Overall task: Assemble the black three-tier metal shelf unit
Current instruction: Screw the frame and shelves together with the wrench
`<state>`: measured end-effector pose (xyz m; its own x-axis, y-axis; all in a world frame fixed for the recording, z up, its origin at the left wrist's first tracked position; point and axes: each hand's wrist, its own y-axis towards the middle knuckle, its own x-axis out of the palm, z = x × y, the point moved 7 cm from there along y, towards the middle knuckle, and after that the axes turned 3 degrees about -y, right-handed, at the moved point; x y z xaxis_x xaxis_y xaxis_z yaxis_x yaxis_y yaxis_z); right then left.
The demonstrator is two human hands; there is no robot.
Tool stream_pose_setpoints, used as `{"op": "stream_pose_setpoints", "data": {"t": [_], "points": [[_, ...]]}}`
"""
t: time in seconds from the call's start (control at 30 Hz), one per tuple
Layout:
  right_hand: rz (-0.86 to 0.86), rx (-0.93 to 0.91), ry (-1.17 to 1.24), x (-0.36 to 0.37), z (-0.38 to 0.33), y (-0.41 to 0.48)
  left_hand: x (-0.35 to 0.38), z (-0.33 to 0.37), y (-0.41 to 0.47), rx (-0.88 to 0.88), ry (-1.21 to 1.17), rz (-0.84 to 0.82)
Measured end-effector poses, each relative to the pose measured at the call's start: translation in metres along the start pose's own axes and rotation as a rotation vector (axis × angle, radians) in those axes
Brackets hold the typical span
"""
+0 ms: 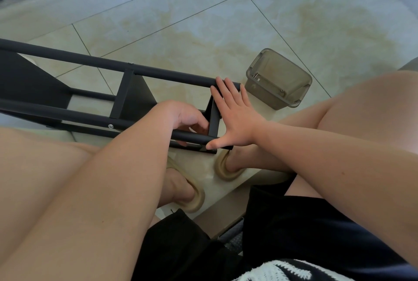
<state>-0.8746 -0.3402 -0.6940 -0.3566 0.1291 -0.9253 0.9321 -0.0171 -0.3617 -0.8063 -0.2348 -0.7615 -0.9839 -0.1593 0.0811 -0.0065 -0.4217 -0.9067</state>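
The right hand (235,120) lies flat and open against the end of the black shelf unit (133,97), its straight fingers on the far pole (158,73) and its thumb at the tip of the near pole (79,116). The left hand (185,118) reaches inside the frame with curled fingers, but the near pole hides whether they grip anything. The unit lies on its side on the tiled floor (226,20), in front of two beige slippers (226,168). A smoky plastic box (279,78) sits just beside the unit's end.

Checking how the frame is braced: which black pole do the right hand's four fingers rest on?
The far pole, ending beside the grey box; the right hand touches the near pole with its thumb alone.
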Motion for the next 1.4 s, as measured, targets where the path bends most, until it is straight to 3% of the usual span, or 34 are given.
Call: {"op": "stream_pose_setpoints", "data": {"t": [0.53,0.87,1.1,1.4], "points": [[-0.011,0.008,-0.001,-0.0011,-0.0013,-0.0004,0.0008,0.0015,-0.0027,-0.017,0.048,0.053],[-0.009,0.006,-0.006,-0.0034,-0.0026,-0.0014,0.0046,0.0004,-0.0033,-0.019,-0.005,-0.048],[-0.007,0.007,-0.003,-0.0046,-0.0031,-0.0021,0.0000,0.0009,-0.0021,-0.032,0.034,0.046],[-0.008,0.006,-0.006,-0.0026,-0.0019,-0.0013,0.0015,-0.0001,-0.0008,-0.005,-0.014,-0.008]]}}
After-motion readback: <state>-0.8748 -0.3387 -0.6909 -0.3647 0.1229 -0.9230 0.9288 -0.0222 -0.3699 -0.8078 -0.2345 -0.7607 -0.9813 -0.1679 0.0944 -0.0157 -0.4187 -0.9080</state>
